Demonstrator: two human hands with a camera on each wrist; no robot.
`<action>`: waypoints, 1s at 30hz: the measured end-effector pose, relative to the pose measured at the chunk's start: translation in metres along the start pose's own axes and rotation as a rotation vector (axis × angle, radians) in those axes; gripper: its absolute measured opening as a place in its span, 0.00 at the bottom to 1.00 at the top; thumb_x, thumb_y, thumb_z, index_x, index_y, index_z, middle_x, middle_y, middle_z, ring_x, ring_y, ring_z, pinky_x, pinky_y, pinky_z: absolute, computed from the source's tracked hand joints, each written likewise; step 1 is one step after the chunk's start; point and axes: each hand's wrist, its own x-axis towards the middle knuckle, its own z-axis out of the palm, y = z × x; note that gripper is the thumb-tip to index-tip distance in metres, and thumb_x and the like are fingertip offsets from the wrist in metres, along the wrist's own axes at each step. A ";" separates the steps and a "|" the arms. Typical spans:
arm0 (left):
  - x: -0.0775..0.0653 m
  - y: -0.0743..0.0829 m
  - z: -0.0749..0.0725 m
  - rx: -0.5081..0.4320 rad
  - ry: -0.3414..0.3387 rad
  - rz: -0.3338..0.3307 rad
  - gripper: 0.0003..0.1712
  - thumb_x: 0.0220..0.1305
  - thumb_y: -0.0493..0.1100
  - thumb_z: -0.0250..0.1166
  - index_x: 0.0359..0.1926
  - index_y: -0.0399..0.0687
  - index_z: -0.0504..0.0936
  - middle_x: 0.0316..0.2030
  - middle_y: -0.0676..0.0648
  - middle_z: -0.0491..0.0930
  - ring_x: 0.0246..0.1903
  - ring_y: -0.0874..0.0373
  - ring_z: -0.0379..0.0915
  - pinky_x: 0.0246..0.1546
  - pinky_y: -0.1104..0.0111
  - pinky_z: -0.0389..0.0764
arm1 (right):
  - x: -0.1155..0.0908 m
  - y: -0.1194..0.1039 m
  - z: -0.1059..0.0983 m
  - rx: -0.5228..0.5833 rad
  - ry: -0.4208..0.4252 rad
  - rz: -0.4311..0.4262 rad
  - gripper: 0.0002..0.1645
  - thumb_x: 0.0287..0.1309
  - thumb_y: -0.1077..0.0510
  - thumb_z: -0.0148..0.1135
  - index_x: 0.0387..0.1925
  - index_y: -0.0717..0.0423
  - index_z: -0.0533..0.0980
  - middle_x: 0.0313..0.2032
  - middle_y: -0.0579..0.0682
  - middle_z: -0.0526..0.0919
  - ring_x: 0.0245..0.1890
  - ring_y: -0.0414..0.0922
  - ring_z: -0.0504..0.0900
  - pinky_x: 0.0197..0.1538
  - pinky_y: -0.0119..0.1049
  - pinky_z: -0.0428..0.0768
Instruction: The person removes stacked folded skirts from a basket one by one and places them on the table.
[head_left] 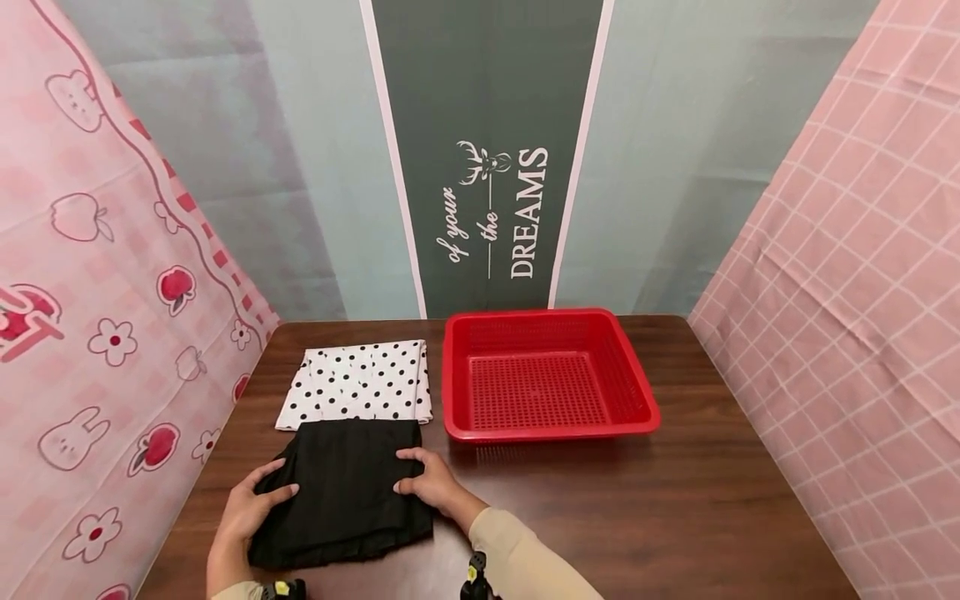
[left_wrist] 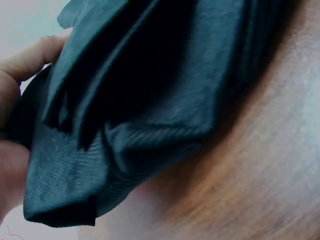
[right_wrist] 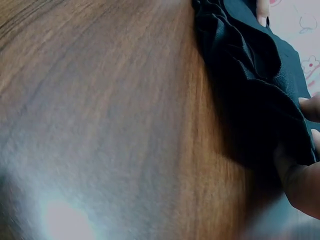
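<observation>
A folded black cloth [head_left: 348, 483] lies on the table near its front left, its layers stacked unevenly along the near edge. My left hand [head_left: 243, 512] grips the left side of the cloth, thumb on top. At the opposite side, my right hand [head_left: 433, 483] holds the right edge. Folded layers of the black cloth [left_wrist: 150, 75] fill much of the left wrist view, with left fingers [left_wrist: 37, 57] at its side. In the right wrist view, the right thumb [right_wrist: 300, 185] presses against the cloth's edge; the other fingers are only partly visible.
Just behind the black cloth lies a folded white cloth with black dots [head_left: 360, 383]. A red plastic basket [head_left: 551, 434] with a perforated bottom stands at the back middle of the brown wooden table [head_left: 675, 517]. Patterned curtains [head_left: 847, 275] enclose the sides and back.
</observation>
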 end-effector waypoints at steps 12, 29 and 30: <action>0.002 0.001 0.011 0.013 0.030 -0.009 0.43 0.56 0.48 0.67 0.66 0.34 0.58 0.65 0.27 0.50 0.60 0.37 0.50 0.55 0.49 0.59 | 0.002 0.006 -0.007 -0.002 0.010 -0.006 0.29 0.38 0.68 0.71 0.48 0.54 0.78 0.49 0.52 0.76 0.54 0.49 0.67 0.58 0.50 0.61; -0.032 0.040 0.013 0.021 0.262 0.090 0.34 0.60 0.41 0.63 0.64 0.34 0.62 0.59 0.28 0.61 0.59 0.35 0.57 0.54 0.47 0.62 | -0.024 -0.041 -0.062 -0.258 -0.099 -0.143 0.26 0.47 0.64 0.68 0.50 0.65 0.74 0.42 0.64 0.77 0.33 0.48 0.80 0.35 0.34 0.77; -0.036 0.044 0.014 0.022 0.287 0.100 0.33 0.60 0.41 0.64 0.63 0.34 0.64 0.59 0.28 0.63 0.58 0.36 0.59 0.53 0.49 0.64 | -0.027 -0.046 -0.067 -0.240 -0.113 -0.150 0.26 0.47 0.64 0.67 0.51 0.66 0.73 0.42 0.64 0.77 0.33 0.47 0.80 0.35 0.34 0.77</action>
